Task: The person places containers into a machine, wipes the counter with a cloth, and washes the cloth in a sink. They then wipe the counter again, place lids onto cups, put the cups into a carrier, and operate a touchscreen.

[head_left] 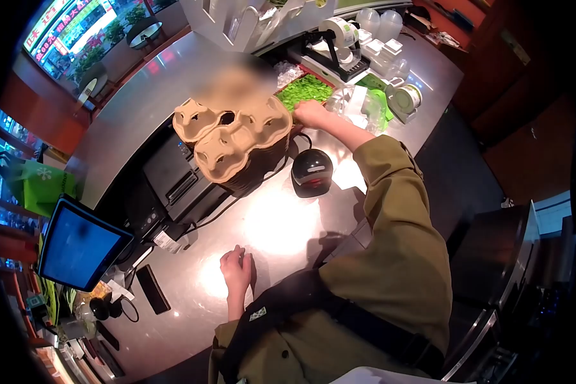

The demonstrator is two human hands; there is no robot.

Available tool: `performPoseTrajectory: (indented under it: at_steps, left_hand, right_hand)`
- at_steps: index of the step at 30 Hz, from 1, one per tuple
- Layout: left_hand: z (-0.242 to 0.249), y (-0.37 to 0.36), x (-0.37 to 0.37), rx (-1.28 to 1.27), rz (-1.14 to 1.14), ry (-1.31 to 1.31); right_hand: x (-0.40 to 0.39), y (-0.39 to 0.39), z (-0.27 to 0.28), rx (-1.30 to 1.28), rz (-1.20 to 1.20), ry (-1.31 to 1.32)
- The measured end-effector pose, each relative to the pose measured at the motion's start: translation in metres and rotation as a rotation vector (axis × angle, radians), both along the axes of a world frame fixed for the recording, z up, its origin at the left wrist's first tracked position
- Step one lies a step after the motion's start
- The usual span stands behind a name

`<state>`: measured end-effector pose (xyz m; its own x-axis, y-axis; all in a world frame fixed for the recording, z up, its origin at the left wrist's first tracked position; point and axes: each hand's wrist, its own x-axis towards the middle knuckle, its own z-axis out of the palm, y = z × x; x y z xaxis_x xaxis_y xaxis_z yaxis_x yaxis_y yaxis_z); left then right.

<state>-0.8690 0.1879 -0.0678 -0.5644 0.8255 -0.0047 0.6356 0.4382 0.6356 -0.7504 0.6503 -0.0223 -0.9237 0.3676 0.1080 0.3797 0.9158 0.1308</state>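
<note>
My left hand [236, 271] rests on the metal counter, its fingers loosely bent and holding nothing. My right hand [309, 114] reaches forward to the front edge of a tray of small bright green pieces [304, 91]. Its fingers are curled, and what they hold, if anything, is hidden. Just left of it stands a tall stack of brown moulded-pulp cup carriers [233, 137]. A black dome-shaped scanner [312, 171] sits on the counter below my right forearm.
A black printer [173, 176] and a tilted blue screen [83, 243] are at left, near a phone [153, 289]. Label roll holder [336, 48], clear plastic cups [379, 25] and plastic bags [360, 107] stand at the back right. A green bag [45, 185] hangs at far left.
</note>
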Motion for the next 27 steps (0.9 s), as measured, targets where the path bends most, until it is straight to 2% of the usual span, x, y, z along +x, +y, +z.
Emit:
performPoseTrajectory:
  at_steps: [2, 5, 6, 7, 9, 10, 12, 15, 16, 19, 21, 23, 24, 27]
  left_hand:
    - [0.001, 0.0, 0.0, -0.002, -0.003, -0.001]
    - [0.002, 0.003, -0.003, -0.009, -0.009, -0.014]
    - [0.002, 0.003, -0.003, -0.012, -0.008, -0.014]
    - [0.003, 0.002, -0.003, -0.017, -0.006, -0.014]
    - [0.004, 0.0, -0.003, -0.005, 0.0, -0.036]
    - [0.004, 0.0, -0.005, 0.003, 0.0, -0.045]
    - [0.003, 0.001, -0.007, -0.026, -0.028, -0.012]
    - [0.005, 0.005, -0.004, -0.069, -0.053, 0.003]
    - [0.007, 0.007, -0.004, -0.087, -0.06, 0.007]
    - [0.012, 0.01, -0.007, -0.196, -0.1, 0.007]
    - [0.013, 0.009, -0.008, -0.196, -0.103, 0.008]
    - [0.007, 0.004, -0.008, -0.142, -0.078, -0.002]
    - [0.002, 0.0, -0.006, -0.068, -0.073, 0.02]
    - [-0.002, -0.003, -0.002, 0.024, -0.125, 0.111]
  right_hand:
    - [0.005, -0.008, 0.011, -0.07, -0.035, 0.021]
    - [0.017, -0.003, 0.03, -0.218, -0.029, 0.289]
    - [0.022, -0.002, 0.039, -0.24, -0.015, 0.552]
    - [0.035, 0.0, 0.052, -0.434, -0.209, 0.64]
    - [0.077, 0.007, 0.067, -0.551, -0.37, 0.93]
    - [0.102, -0.003, 0.081, -0.494, -0.516, 0.925]
    - [0.15, 0.007, 0.06, -0.38, -0.727, 0.866]
    - [0.163, -0.01, 0.045, -0.28, -0.906, 0.681]
    - [0.162, -0.012, 0.044, -0.282, -0.966, 0.525]
    - [0.166, 0.004, 0.036, -0.313, -0.921, 0.301]
    - [0.161, -0.011, 0.049, -0.145, -0.898, 0.42]
    - [0.153, -0.005, 0.052, -0.118, -0.961, 0.426]
    - [0.157, 0.017, 0.036, -0.177, -0.971, 0.386]
    - [0.186, 0.053, 0.014, -0.188, -0.733, 0.245]
